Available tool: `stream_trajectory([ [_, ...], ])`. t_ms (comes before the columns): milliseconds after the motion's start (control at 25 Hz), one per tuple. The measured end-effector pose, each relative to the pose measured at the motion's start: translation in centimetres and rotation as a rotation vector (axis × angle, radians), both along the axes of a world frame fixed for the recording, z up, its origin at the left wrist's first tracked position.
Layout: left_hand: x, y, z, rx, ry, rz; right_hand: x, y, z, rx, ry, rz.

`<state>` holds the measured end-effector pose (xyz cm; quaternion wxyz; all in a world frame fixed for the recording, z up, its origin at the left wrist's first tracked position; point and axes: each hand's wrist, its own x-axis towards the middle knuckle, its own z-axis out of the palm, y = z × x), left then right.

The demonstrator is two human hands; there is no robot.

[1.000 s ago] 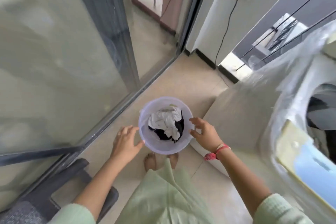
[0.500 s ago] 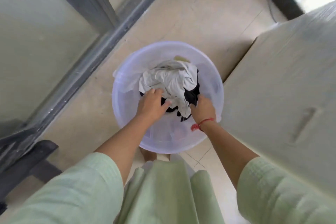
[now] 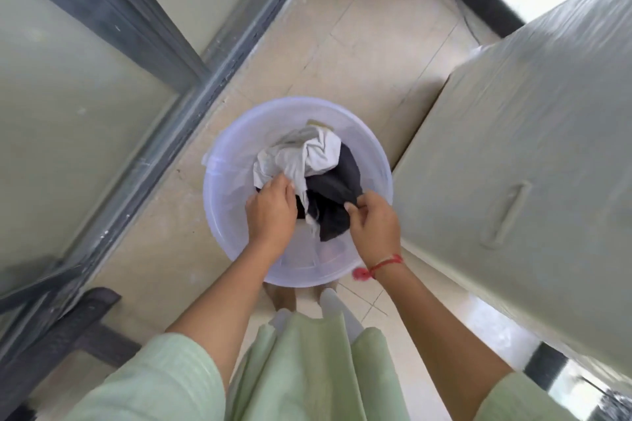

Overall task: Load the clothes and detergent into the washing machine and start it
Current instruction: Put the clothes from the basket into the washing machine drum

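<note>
pale green sleeves [image 3: 164,383], red wrist string [image 3: 386,263]

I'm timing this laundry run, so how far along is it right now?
Done: nothing loaded that shows; the white garment and dark garment lie in the plastic basin. In hand: the left hand grips the white garment, the right hand pinches the dark one. Left: lift them into the machine, add detergent, start it; neither drum nor detergent is in view.

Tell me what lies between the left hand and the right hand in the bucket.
In the head view, the dark cloth and a strip of the white cloth lie between the left hand and the right hand, inside the bucket.
</note>
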<state>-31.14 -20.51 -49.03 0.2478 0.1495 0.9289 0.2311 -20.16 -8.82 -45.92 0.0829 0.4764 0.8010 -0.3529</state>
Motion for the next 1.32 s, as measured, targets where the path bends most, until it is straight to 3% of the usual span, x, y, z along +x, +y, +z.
stream_trajectory([
  [160, 0.9, -1.4, 6.8, 0.196, -0.296, 0.214, 1.0, -1.0, 10.7, 0.127, 0.277, 0.123],
  [280, 0.5, -1.1, 12.5, 0.271, -0.422, 0.219, 0.6, -0.5, 19.6, 0.226, 0.447, 0.183],
  [400, 0.7, -0.6, 18.5, 0.296, -0.734, 0.236, -0.5, -0.1, 28.4, 0.185, 0.593, 0.166],
  [440, 0.9, -0.4, 20.1, 0.290, -0.724, 0.208, -0.7, 0.1, 30.8, 0.192, 0.628, 0.177],
  [640, -0.4, -1.1, 30.0, 0.272, -0.270, 0.122, -0.4, 2.1, 41.1, 0.266, 0.748, 0.173],
  [720, -2.2, -2.0, 33.6, 0.176, -0.139, -0.054, 0.0, 2.3, 44.1, 0.279, 0.799, 0.141],
  [840, -5.2, -2.6, 39.2, 0.180, 0.090, -0.278, 0.2, 1.8, 47.7, 0.346, 0.895, 0.077],
  [1080, -7.4, -2.3, 50.6, 0.404, 0.445, -0.202, -0.9, 2.2, 54.3, 0.453, 1.063, -0.101],
  [1320, -5.6, -0.6, 57.9, 0.457, 0.587, -0.302, 0.0, 3.5, 60.1, 1.008, 1.010, 0.028],
])
